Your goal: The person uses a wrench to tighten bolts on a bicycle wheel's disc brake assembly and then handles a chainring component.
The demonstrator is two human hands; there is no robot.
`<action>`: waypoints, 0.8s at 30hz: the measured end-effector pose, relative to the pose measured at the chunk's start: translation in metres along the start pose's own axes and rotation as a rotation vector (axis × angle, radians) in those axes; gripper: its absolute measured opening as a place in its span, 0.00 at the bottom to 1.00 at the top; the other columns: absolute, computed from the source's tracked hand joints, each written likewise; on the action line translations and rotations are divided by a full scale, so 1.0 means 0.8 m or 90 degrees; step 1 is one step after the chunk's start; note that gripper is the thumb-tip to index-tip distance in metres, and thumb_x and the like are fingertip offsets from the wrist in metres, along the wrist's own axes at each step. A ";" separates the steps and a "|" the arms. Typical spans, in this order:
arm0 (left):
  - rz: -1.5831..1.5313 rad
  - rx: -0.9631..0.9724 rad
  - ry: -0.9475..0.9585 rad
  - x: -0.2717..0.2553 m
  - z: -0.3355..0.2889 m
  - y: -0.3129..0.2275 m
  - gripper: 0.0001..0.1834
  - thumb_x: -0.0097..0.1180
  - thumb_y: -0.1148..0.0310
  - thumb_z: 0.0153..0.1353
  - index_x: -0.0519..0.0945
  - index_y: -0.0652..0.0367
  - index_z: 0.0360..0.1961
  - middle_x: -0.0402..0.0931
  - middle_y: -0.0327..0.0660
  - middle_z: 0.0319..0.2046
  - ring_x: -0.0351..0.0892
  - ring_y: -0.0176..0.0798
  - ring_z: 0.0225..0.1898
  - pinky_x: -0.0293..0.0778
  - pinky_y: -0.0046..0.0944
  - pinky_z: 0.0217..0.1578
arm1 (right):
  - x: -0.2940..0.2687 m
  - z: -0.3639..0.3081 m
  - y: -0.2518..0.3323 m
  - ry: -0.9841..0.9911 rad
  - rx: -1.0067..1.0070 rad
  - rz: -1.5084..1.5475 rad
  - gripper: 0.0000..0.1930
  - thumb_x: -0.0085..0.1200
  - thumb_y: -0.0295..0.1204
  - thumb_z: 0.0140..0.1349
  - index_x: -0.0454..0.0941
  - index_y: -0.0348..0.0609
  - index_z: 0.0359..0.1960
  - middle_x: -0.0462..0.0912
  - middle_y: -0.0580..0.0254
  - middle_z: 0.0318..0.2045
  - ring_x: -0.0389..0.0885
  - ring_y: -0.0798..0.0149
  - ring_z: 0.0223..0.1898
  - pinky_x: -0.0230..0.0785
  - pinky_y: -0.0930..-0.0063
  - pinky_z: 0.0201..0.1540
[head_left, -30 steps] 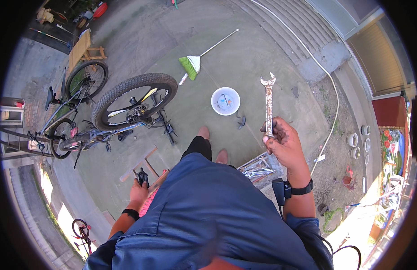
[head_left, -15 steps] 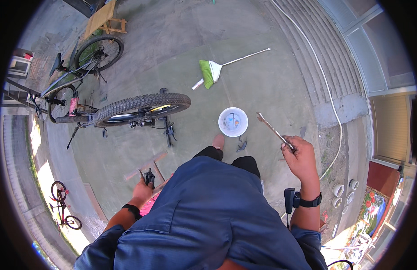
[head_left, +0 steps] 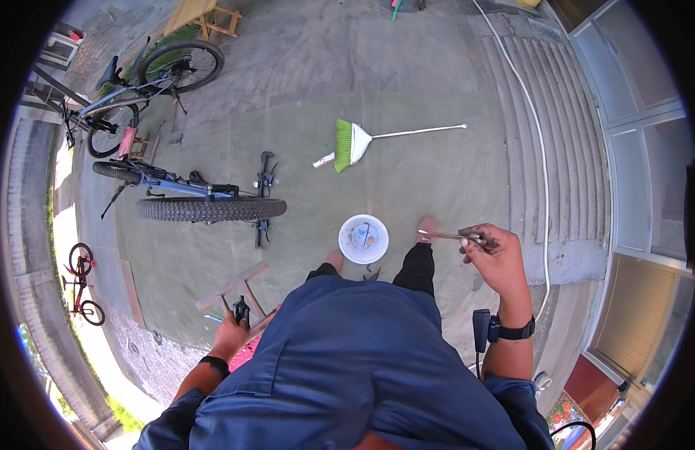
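A slender metal wrench (head_left: 440, 236) is pinched in the darkened fingers of my right hand (head_left: 491, 256); its far end points left, passing over my right foot. At the lower left, my left hand (head_left: 229, 334) is closed around a small black bicycle part (head_left: 242, 309), whose exact kind I cannot make out. Between my feet and slightly ahead stands a white bucket (head_left: 343, 247) with a few small things inside, one of them a dark bent rod. An upside-down bicycle, its knobbly tyre (head_left: 212, 210) upward, is to the left of the bucket.
A green and white broom (head_left: 359, 142) lies ahead. A low wooden frame (head_left: 233, 286) and a pink seat (head_left: 246, 352) are beside my left hand. Another bicycle (head_left: 148, 90) is at the far left. Steps (head_left: 546, 135) and a pale hose (head_left: 539, 127) run along the right.
The wrench has swung from a slant to nearly level, pointing left. My right foot has come into view beside it. The bucket and the upturned bicycle appear farther left as my view has shifted.
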State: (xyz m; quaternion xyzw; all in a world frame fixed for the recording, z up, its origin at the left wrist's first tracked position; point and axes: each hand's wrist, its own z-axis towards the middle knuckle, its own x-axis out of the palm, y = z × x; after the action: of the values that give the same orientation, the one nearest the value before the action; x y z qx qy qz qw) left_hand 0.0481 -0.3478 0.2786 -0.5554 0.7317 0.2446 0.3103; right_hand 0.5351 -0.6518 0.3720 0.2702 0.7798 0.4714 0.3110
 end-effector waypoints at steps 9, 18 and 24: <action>-0.114 -0.116 0.001 0.036 -0.100 -0.166 0.25 0.51 0.58 0.64 0.68 0.71 0.51 0.78 0.69 0.39 0.78 0.69 0.44 0.73 0.58 0.46 | -0.200 0.132 0.023 0.082 -0.120 -0.122 0.05 0.63 0.21 0.56 0.81 0.34 0.32 0.77 0.64 0.24 0.73 0.75 0.21 0.65 0.80 0.25; -0.209 -0.226 0.054 0.057 -0.105 -0.290 0.24 0.51 0.56 0.64 0.69 0.68 0.50 0.79 0.65 0.41 0.78 0.67 0.47 0.72 0.58 0.48 | -0.193 0.316 0.106 0.219 -0.184 -0.139 0.06 0.65 0.24 0.53 0.82 0.34 0.30 0.78 0.62 0.24 0.72 0.70 0.26 0.64 0.76 0.28; -0.243 -0.323 0.126 0.049 -0.052 -0.371 0.26 0.48 0.53 0.64 0.68 0.66 0.50 0.78 0.65 0.42 0.78 0.66 0.47 0.72 0.58 0.49 | -0.108 0.494 0.189 0.381 -0.305 -0.242 0.08 0.67 0.26 0.52 0.82 0.35 0.29 0.78 0.62 0.25 0.72 0.69 0.28 0.63 0.76 0.30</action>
State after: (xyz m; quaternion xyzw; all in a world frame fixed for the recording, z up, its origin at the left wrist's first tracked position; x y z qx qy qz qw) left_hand 0.3194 -0.4811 0.2750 -0.7628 0.5571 0.3014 0.1300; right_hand 0.9041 -0.4275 0.3852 -0.1067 0.7399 0.6314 0.2062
